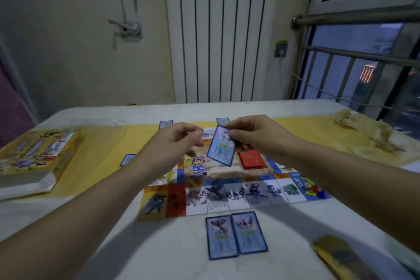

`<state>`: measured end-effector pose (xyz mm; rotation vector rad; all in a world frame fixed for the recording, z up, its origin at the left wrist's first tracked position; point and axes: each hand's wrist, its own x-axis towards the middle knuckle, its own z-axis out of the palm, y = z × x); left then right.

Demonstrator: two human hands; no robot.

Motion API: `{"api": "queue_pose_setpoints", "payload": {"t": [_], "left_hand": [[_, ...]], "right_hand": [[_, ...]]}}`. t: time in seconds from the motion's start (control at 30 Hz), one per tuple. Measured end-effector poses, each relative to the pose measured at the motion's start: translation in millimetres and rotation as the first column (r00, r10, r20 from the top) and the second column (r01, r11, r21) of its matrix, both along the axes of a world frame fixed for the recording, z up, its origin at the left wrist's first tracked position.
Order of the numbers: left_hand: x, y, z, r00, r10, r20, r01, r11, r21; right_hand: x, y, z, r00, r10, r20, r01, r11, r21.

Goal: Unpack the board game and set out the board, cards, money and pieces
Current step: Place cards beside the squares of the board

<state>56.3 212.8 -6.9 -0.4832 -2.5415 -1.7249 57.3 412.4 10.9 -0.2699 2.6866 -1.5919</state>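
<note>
The game board (227,191) lies open in the middle of the table. My right hand (252,134) pinches a blue card (221,150) by its top edge and holds it tilted above the board. My left hand (175,143) hovers beside it with curled fingers, and a pale edge of more cards (208,133) shows at its fingertips. Two blue cards (236,234) lie side by side in front of the board. Single blue cards lie on the left (127,159), at the far left (166,124) and at the far middle (222,120). A red card pile (252,159) sits on the board.
The yellow game box (38,154) stands at the left on a yellow mat (306,129). Small coloured pieces (314,188) sit on the board's right corner. A yellowish stack (336,254) lies at the near right. A crumpled beige cloth (368,129) lies at the far right.
</note>
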Motion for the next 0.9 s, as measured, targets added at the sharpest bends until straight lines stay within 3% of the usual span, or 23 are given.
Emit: {"api": "queue_pose_setpoints", "payload": {"t": [0.1, 0.3, 0.4, 0.5, 0.57, 0.7, 0.8, 0.9], "left_hand": [[30, 33, 1, 0.989, -0.136, 0.058, 0.135, 0.991, 0.024], [58, 78, -16, 0.984, -0.155, 0.087, 0.152, 0.988, 0.039], [68, 89, -29, 0.987, -0.146, 0.066, 0.153, 0.980, -0.129], [80, 92, -43, 0.963, -0.235, -0.130, 0.118, 0.806, -0.580], [89, 97, -50, 0.903, -0.369, -0.219, 0.098, 0.675, -0.731], [97, 104, -64, 0.777, -0.581, -0.241, 0.102, 0.494, -0.864], [103, 105, -69, 0.773, -0.617, -0.148, 0.096, 0.345, -0.934], [109, 106, -69, 0.788, -0.608, -0.097, 0.113, 0.297, -0.948]], "right_hand": [[30, 14, 0, 0.999, 0.050, -0.004, -0.050, 0.998, 0.043], [72, 53, -13, 0.999, 0.036, 0.003, -0.036, 0.999, 0.027], [78, 71, -29, 0.999, -0.009, 0.031, 0.006, 0.997, 0.082], [79, 85, -45, 0.996, -0.045, 0.075, 0.025, 0.969, 0.247], [79, 88, -54, 0.996, -0.036, 0.076, 0.006, 0.933, 0.360], [78, 87, -68, 0.999, 0.046, 0.011, -0.044, 0.821, 0.570], [81, 84, -69, 0.998, 0.060, -0.020, -0.034, 0.772, 0.635], [89, 88, -59, 0.995, 0.044, -0.093, 0.033, 0.722, 0.691]]}}
